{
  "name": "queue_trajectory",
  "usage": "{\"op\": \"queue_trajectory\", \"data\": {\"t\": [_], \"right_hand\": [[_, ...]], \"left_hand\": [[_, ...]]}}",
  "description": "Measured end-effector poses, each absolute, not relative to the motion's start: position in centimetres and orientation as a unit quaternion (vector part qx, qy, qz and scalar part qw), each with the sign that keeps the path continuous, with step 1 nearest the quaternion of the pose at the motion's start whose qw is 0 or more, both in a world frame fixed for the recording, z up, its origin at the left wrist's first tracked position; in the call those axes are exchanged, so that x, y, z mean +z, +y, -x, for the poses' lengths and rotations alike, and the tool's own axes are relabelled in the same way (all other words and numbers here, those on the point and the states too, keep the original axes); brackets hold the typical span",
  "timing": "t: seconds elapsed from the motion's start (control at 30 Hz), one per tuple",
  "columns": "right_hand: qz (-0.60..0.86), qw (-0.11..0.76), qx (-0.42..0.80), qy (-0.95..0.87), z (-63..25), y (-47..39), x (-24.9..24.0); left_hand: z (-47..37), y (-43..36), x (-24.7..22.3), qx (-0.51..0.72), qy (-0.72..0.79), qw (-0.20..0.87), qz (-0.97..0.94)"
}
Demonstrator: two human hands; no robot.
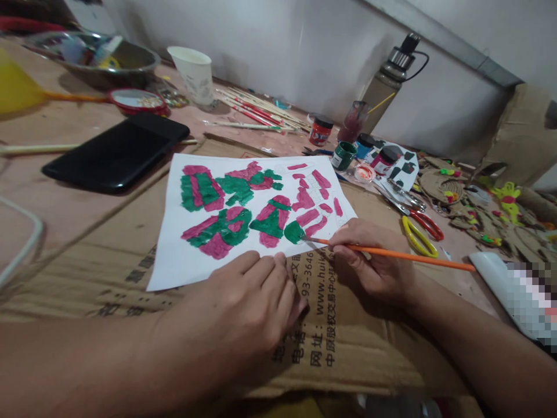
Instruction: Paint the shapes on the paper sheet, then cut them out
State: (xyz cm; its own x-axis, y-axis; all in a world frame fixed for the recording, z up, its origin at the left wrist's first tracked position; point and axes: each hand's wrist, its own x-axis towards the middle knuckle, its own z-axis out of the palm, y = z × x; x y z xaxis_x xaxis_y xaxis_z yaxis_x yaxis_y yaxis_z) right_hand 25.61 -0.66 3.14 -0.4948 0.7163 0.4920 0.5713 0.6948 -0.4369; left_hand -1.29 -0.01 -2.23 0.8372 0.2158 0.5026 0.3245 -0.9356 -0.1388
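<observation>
My right hand (378,264) is closed around a paintbrush (413,256) with a long orange handle. Its bristle tip touches a green patch at the lower right of a white paper sheet (167,244). Pink and green painted shapes cover much of the sheet, and thin pencil outlines show at its right. Curled up at the sheet's lower edge, my left hand (256,290) touches the paper; the inside of its fingers is hidden. Under the paper lies a cardboard sheet (108,273) with printed writing. An uncapped green paint jar (343,155) stands just beyond the paper.
A black phone or tablet (122,151) lies left. Behind are a metal bowl (143,61), paper cup (195,75), wooden sticks (265,110), red paint jar (321,130) and tilted-looking bottle (383,87). Scissors (420,235) and coiled cardboard crafts (441,180) lie right.
</observation>
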Motion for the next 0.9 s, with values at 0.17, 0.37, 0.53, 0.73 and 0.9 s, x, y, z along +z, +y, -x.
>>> {"op": "queue_trajectory", "data": {"t": [0.17, 0.37, 0.53, 0.73, 0.9], "right_hand": [[0.373, 0.356, 0.129, -0.847, -25.6, -1.1, 3.5], [0.378, 0.381, 0.151, -0.83, -25.6, -0.8, 2.9], [0.424, 0.364, 0.205, -0.803, -26.3, -0.3, 2.9], [0.438, 0.378, 0.193, -0.792, -27.0, -0.2, 3.2], [0.425, 0.387, 0.2, -0.794, -26.6, -0.1, 2.8]], "left_hand": [[1.4, -0.1, -2.4, -0.257, -0.146, 0.116, 0.948], [1.0, 0.1, -2.2, -0.276, -0.144, 0.147, 0.939], [0.8, 0.2, -2.0, -0.283, -0.147, 0.15, 0.936], [0.8, 0.2, -1.9, -0.285, -0.149, 0.146, 0.936], [1.0, 0.1, -2.1, -0.278, -0.148, 0.135, 0.94]]}}
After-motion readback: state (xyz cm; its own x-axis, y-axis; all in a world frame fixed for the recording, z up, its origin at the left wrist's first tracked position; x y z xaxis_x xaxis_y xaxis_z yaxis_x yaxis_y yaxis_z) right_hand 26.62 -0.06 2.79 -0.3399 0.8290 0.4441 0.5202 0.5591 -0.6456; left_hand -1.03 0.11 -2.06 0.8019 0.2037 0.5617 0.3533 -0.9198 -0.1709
